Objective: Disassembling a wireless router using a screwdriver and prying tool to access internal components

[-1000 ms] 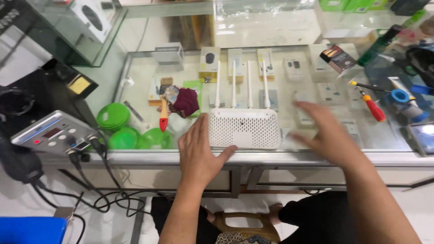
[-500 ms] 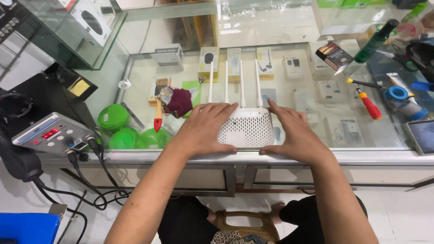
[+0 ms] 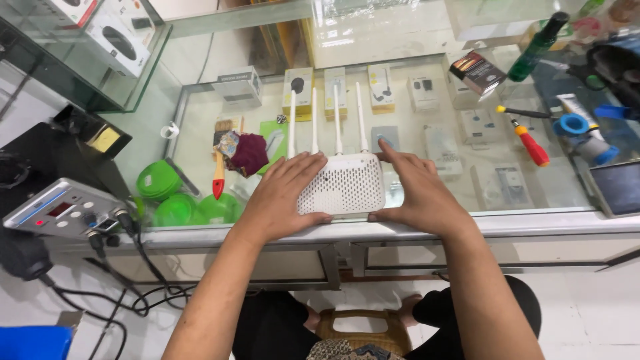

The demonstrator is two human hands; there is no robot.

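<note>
Router (image 3: 343, 185), white, perforated and four-aerialed, is seen lying flat at the near edge of a glass display counter (image 3: 573, 217), clasped between the left hand (image 3: 283, 195) and the right hand (image 3: 415, 190), fingers spread flat against its two sides. It is judged a light, rigid plastic shell, best gripped by the body edges; the thin upright aerials (image 3: 337, 120) look easily strained
</note>
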